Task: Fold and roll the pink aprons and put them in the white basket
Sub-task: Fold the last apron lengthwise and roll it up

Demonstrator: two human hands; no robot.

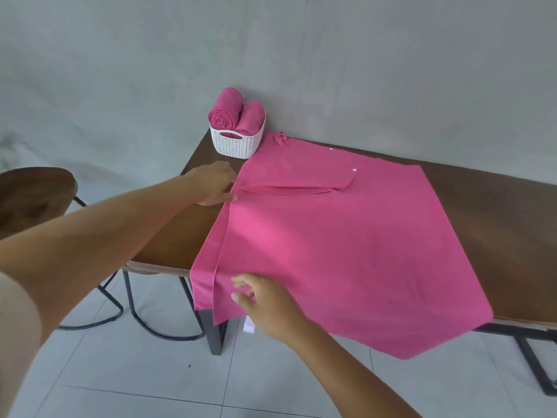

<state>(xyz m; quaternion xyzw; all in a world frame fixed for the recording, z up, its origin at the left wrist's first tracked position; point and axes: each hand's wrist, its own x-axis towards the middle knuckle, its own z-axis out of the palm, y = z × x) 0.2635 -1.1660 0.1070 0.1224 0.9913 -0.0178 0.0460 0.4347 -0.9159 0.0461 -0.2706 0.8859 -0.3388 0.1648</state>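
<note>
Head view: the pink apron (346,251) lies spread on the table (482,206), its near part hanging over the edge and a narrow strip folded in along its left side. The left hand (215,187) meets that side at the far end; pinching or pressing, I cannot tell. The right hand (262,300) rests at the near end, fingers loosely spread. The white basket (238,146), far left, holds two rolled aprons (224,111). The folding step looks under way; next, probably, both hands carry the left side across.
</note>
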